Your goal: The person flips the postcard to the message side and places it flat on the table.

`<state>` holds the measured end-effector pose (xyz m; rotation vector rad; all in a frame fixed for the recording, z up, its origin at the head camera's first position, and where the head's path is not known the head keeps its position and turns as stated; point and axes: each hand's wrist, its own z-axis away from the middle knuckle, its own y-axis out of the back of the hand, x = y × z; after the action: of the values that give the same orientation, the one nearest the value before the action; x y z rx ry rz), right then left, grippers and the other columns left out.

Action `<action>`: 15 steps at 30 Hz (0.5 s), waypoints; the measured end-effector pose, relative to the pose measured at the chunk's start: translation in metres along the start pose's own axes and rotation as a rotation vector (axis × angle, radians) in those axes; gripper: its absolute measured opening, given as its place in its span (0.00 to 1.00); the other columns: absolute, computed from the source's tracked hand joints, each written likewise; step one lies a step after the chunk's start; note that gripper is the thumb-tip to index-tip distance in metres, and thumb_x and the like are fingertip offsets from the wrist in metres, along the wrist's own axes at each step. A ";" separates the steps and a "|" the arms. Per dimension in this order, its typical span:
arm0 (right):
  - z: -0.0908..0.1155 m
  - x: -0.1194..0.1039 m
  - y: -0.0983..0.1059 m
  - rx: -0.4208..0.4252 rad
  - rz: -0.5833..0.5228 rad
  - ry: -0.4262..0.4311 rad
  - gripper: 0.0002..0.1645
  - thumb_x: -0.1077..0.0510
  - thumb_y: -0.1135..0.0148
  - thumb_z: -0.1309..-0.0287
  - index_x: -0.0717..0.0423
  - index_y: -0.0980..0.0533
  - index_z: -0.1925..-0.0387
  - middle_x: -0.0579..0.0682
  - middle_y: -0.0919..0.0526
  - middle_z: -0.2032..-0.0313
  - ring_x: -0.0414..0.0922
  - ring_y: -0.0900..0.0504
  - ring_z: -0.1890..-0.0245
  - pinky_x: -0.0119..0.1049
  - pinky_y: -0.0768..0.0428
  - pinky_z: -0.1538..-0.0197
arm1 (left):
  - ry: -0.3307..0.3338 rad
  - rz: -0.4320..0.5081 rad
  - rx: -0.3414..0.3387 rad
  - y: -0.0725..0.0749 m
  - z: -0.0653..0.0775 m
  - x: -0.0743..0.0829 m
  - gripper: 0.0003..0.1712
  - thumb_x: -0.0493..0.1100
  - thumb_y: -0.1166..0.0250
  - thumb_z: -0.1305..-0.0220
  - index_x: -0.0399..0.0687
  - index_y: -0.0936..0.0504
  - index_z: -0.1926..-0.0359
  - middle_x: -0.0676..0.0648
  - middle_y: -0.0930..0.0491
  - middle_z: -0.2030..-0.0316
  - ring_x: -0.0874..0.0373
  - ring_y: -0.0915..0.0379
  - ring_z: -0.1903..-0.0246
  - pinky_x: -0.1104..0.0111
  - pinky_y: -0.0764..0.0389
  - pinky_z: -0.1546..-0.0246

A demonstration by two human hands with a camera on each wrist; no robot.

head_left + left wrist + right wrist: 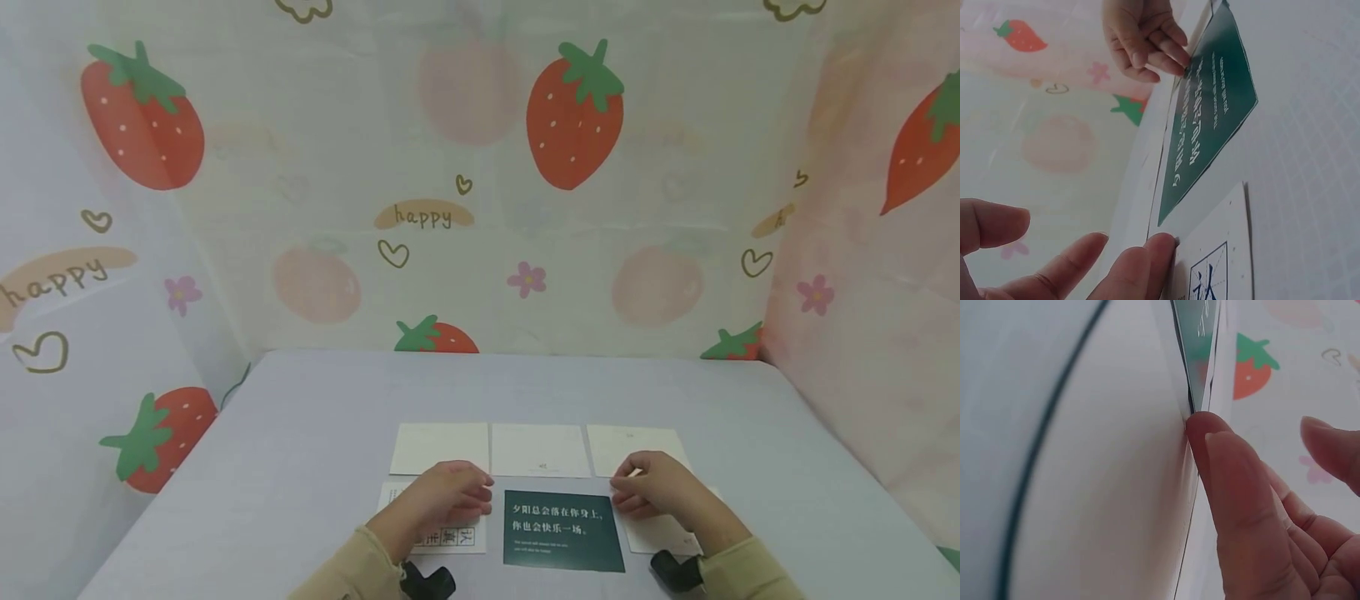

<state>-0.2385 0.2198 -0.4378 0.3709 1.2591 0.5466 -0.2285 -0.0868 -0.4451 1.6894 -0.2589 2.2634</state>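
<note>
A dark green card [562,560] with white lettering lies flat on the table between the two hands. My left hand [447,497] hovers over a white card printed with boxed characters [467,543], its fingers loosely bent and holding nothing. In the left wrist view, fingertips [1161,247] are right at that card's edge. My right hand [660,490] is over a plain cream card [651,540], partly covering it. Its fingers are relaxed, and in the right wrist view a fingertip [1204,425] is at the border between the cream card and the green card.
Behind the hands lies a row of cream cards: a left one [441,447], a middle one [538,448] and a right one [637,438], the last partly hidden by my right hand. The white table [315,400] meets a strawberry-printed curtain [480,292] at the back and sides.
</note>
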 end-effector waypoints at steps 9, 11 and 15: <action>0.001 -0.002 -0.003 -0.032 -0.060 0.001 0.09 0.58 0.41 0.44 0.62 0.26 0.68 0.55 0.16 0.73 0.48 0.16 0.73 0.39 0.19 0.70 | 0.014 0.022 -0.033 0.003 0.002 0.000 0.20 0.46 0.44 0.38 0.32 0.25 0.53 0.38 0.20 0.60 0.50 0.20 0.63 0.66 0.19 0.64; 0.002 -0.003 -0.003 -0.057 -0.091 0.008 0.11 0.57 0.41 0.43 0.64 0.26 0.66 0.56 0.16 0.72 0.49 0.16 0.72 0.40 0.19 0.69 | 0.009 0.029 -0.045 0.003 0.003 -0.001 0.21 0.46 0.44 0.37 0.32 0.26 0.53 0.38 0.21 0.59 0.50 0.20 0.62 0.65 0.19 0.64; 0.001 -0.003 -0.004 -0.099 -0.143 0.021 0.15 0.55 0.42 0.42 0.66 0.26 0.64 0.57 0.16 0.71 0.50 0.16 0.71 0.41 0.18 0.68 | -0.005 0.050 -0.071 0.003 0.004 -0.001 0.22 0.46 0.44 0.37 0.31 0.26 0.52 0.37 0.21 0.58 0.48 0.21 0.60 0.64 0.19 0.63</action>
<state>-0.2371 0.2152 -0.4372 0.1911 1.2624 0.4897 -0.2260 -0.0910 -0.4447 1.6707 -0.3823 2.2584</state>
